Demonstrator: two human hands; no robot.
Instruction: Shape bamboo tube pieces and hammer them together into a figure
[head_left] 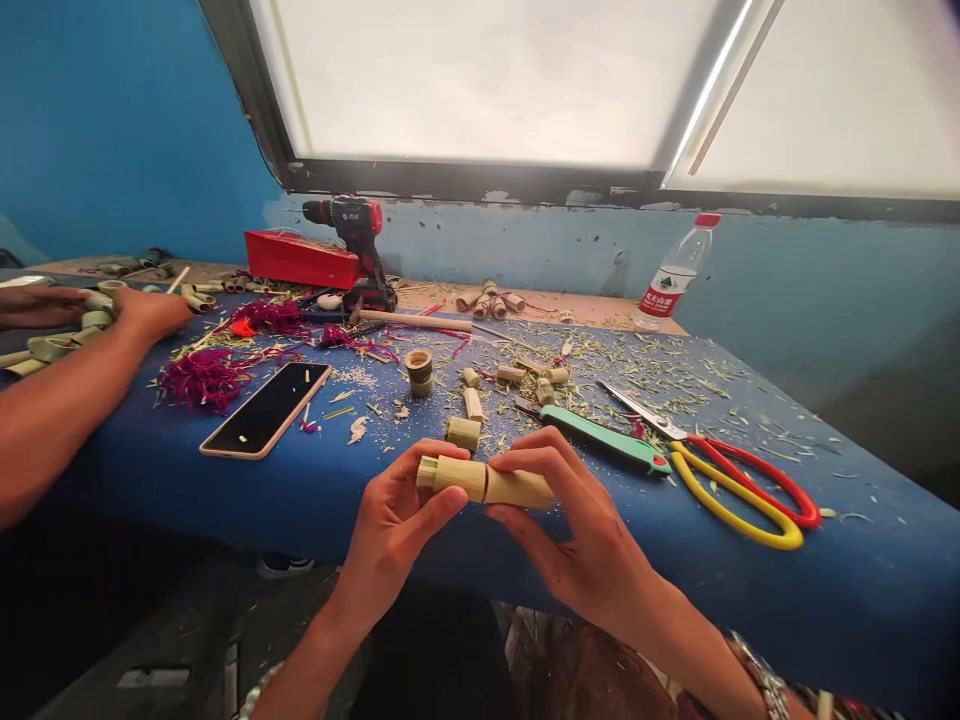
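Between my two hands, over the table's front edge, lies a pale bamboo piece [461,476], level, with a dark seam or groove around its middle. My left hand [401,515] pinches its left part between thumb and fingers; a narrower stub sticks out at that end. My right hand [574,510] has its fingers and thumb closed round the right part and hides some of it. Just behind stands a short bamboo tube section [463,433]. A green-handled utility knife [600,438] lies beyond my right hand, next to scissors [739,480] with red and yellow handles.
The blue-covered table [847,560] is strewn with shavings. A phone [266,410], purple string [202,380], a bamboo ring stack [419,372] and a hammer [412,319] lie about. A cordless drill [360,245] and water bottle [675,275] stand behind. A co-worker's hands [150,315] handle bamboo at left.
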